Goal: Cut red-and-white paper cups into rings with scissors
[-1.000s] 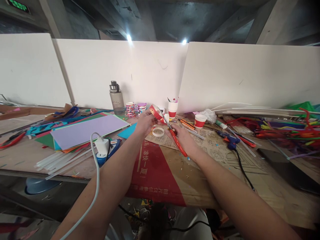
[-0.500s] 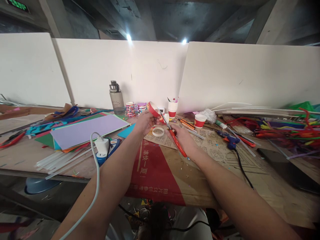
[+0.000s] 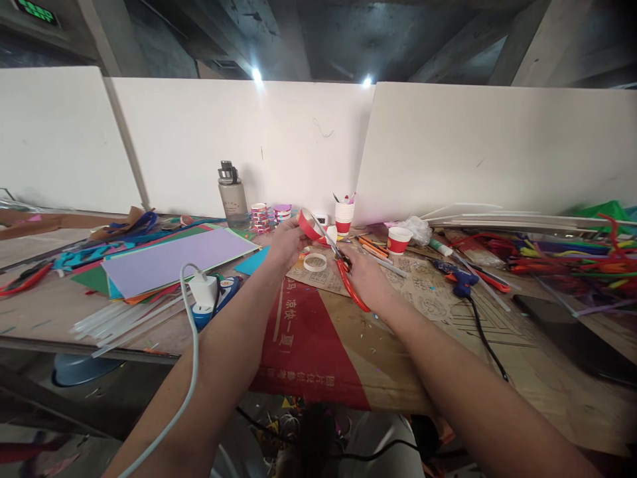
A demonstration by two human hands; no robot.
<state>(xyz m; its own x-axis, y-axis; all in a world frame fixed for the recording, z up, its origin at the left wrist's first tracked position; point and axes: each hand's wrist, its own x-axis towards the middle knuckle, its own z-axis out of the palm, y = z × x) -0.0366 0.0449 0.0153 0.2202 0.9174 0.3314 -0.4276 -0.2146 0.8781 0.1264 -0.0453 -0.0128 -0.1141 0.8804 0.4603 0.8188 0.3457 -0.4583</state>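
Paper cup (image 3: 309,225), red with a white inside, is held above the table (image 3: 497,345) by the left hand (image 3: 284,244), which grips it closed around the side, with the mouth turned to the right. The right hand (image 3: 365,279) is closed through the red handles of the scissors (image 3: 343,272), and the blades point up toward the cup rim; whether they already bite the paper I cannot tell.

I judge the cup to be very light and thin. It is stiff only at the rolled rim and at the base, and the wall will dent if the fingers press hard. The surface looks a little glossy, so it may slip. A good place to hold is near the base, away from the blades.

Just below the hands a white ring (image 3: 314,262) lies on printed paper. Two more red and white cups (image 3: 398,240) stand behind, and a grey bottle (image 3: 231,195) stands at the wall.

A red sheet (image 3: 308,345) on the table carries white Chinese characters, too small for me to read. On the cup I see a pattern, but no words are readable.
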